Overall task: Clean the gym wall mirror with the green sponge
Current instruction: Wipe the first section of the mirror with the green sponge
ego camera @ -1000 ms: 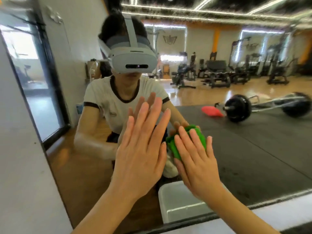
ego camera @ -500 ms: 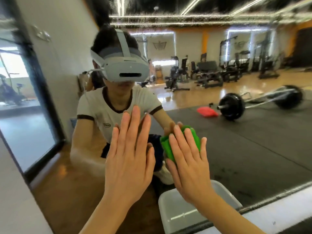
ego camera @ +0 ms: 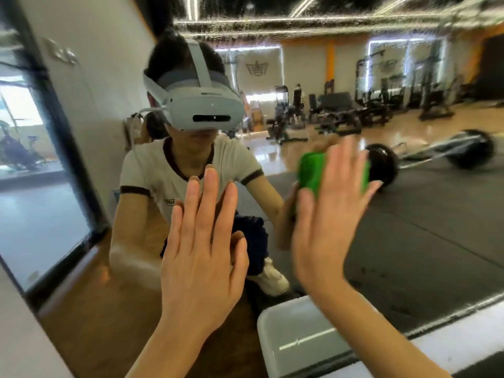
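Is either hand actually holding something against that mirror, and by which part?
The right hand presses the green sponge flat to the mirror, palm and straight fingers on its back. The left hand holds nothing.

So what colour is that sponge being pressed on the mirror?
Bright green. The sponge shows best in the head view, under the right hand.

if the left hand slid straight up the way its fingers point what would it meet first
Probably nothing solid: the left hand lies flat on the mirror, so it would likely just cross more bare glass. The green sponge sits off to its right.
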Tool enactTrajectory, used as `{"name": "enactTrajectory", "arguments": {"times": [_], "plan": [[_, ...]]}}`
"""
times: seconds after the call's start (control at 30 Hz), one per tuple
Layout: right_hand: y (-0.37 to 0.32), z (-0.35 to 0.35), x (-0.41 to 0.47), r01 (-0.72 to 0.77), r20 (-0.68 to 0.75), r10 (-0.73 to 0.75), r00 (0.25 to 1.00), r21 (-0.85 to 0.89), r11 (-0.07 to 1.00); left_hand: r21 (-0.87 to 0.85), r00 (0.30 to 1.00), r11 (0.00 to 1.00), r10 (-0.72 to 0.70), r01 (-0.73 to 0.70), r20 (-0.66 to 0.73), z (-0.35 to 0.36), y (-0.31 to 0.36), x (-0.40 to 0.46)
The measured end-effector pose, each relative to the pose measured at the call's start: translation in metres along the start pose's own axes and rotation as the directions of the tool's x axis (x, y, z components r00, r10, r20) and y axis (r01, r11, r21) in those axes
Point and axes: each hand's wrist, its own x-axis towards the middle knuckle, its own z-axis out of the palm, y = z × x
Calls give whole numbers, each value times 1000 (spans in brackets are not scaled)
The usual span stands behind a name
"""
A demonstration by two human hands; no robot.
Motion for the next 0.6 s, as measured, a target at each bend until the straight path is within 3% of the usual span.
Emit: {"name": "enactTrajectory", "arguments": {"times": [0.03, 0.1, 0.17, 0.23, 0.3, 0.37, 0.4, 0.47, 0.53, 0.6], "plan": [[-11, 4, -15, 153, 75, -153, 985, 0, 988, -4, 1000, 1000, 4, -4, 1, 0, 0, 0], [-6, 3, -27, 456, 205, -440, 874, -34, 890, -17, 1000, 1000, 7, -7, 0, -1, 0, 0], [25, -8, -17, 588, 251, -558, 791, -63, 806, -13, 1000, 1000, -3, 3, -2, -1, 0, 0], [58, -20, -4, 472, 240, -442, 864, -85, 877, -2, 1000, 1000, -7, 7, -10, 0, 1, 0], [75, -27, -2, 192, 151, -176, 973, -94, 977, 7, 1000, 1000, -14, 14, -8, 0, 2, 1], [57, -19, -13, -46, 51, 50, 997, -84, 995, 12, 1000, 1000, -18, 18, 3, 0, 2, 1], [40, -12, -23, -61, 51, 65, 997, -77, 995, 11, 1000, 1000, -20, 20, 7, -1, 3, 1], [7, 1, -47, 156, 147, -144, 979, -70, 985, 9, 1000, 1000, -22, 22, 14, -2, 3, 1], [2, 3, -62, 446, 240, -422, 874, -56, 893, 5, 1000, 1000, -18, 18, 22, -4, 3, 2], [27, -4, -55, 547, 256, -517, 817, -58, 835, 6, 1000, 1000, -18, 18, 16, -3, 3, 2]]}}
